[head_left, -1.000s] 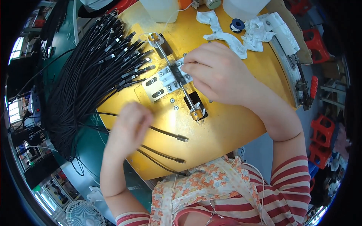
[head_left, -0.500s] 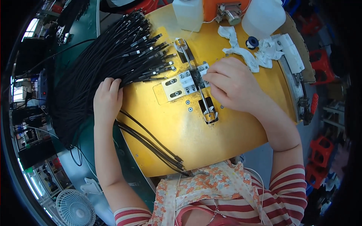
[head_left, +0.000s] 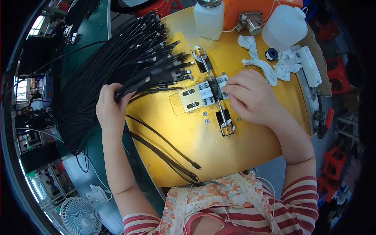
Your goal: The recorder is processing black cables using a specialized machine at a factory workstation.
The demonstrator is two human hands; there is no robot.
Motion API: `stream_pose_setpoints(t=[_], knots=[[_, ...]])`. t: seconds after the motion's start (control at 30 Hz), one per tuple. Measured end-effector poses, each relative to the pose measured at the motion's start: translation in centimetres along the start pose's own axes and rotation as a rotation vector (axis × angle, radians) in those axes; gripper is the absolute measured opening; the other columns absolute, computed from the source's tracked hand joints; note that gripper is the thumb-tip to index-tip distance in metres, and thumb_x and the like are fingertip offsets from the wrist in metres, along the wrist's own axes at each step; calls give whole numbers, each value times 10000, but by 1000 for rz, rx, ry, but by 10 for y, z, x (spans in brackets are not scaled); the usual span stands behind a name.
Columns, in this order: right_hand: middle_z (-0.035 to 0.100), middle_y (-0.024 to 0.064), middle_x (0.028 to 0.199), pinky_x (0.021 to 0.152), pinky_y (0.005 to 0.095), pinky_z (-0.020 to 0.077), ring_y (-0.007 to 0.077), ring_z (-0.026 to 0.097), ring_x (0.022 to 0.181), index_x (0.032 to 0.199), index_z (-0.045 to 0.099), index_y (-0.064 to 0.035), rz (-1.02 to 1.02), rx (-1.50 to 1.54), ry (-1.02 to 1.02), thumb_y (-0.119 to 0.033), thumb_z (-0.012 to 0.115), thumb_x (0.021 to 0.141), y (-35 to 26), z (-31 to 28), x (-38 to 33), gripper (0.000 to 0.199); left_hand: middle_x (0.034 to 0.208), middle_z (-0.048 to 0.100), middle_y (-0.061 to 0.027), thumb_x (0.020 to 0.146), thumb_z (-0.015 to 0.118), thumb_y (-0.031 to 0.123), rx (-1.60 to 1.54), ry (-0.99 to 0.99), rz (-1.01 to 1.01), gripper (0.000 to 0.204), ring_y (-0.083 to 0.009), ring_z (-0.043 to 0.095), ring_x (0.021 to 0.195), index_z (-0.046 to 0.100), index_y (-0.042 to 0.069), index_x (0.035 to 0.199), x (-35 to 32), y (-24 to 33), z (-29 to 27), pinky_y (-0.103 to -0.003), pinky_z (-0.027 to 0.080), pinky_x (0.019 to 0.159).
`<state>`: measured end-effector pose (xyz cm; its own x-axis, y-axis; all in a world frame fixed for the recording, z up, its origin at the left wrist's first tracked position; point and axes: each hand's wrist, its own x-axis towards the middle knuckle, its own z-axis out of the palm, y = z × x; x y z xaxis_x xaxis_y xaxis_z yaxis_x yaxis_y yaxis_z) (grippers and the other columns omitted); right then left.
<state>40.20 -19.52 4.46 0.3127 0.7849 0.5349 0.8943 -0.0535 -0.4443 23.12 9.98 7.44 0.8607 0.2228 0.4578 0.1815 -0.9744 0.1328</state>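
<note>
My left hand [head_left: 110,105] is closed on a black cable [head_left: 135,83] at the near edge of a large bundle of black cables [head_left: 92,74]; part of what it grips is blurred. The bundle's metal plug ends fan out to the right over the yellow work plate [head_left: 184,145]. At the plate's middle sits a small metal fixture [head_left: 205,94] with bolted blocks and a rod across it. Against its right-hand block, the fingertips of my right hand [head_left: 250,96] are pinched together; whatever is between them is hidden.
Several loose cables [head_left: 168,154] lie toward me on the plate. Beyond the fixture are crumpled white tissue [head_left: 254,58], a small dark blue spool [head_left: 271,54], a translucent bottle [head_left: 209,21] and a white jug [head_left: 285,28]. A white fan [head_left: 80,216] stands at lower left.
My left hand has raised cable from the bundle's near edge, and the plug ends there are blurred with motion. My right hand stays at the fixture. The whole view has shifted slightly.
</note>
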Motion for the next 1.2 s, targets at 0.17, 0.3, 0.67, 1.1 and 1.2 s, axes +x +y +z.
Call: stream_pose_setpoints(t=[0.17,0.3,0.67,1.1,1.2], knots=[[613,89,838,643,355,462,257,583,729,836,639,-29,12,108,112,20,645,662,-17,-11,8,181,669,564,-76,751,769,79,-46,114,137,205,-228,560,546,600,25,853,-12,7,-3,-307,436,484],[597,86,802,647,342,454,240,574,711,867,646,-23,-46,265,-19,-3,646,684,-62,-24,39,184,618,534,-37,707,818,107,-185,80,125,373,-168,519,493,587,36,992,-40,-2,1,-267,394,442],[630,135,954,794,348,499,280,620,898,1035,640,28,81,332,-705,-109,594,808,-112,72,112,269,850,531,-68,666,782,-49,-483,13,122,843,-132,533,707,293,108,1334,-66,-14,14,-232,430,613],[625,72,851,721,317,507,198,613,803,938,699,-29,122,563,-227,-92,719,764,-100,83,120,186,723,548,-74,656,757,-23,-630,-87,-270,707,-189,585,646,343,65,1223,-18,0,-3,-277,478,597],[594,59,796,707,356,460,246,581,763,819,714,-74,-80,187,51,-144,732,733,-88,96,138,112,735,570,-87,645,767,53,-564,-114,-355,632,-207,589,674,417,58,1171,4,-13,-2,-299,486,635]])
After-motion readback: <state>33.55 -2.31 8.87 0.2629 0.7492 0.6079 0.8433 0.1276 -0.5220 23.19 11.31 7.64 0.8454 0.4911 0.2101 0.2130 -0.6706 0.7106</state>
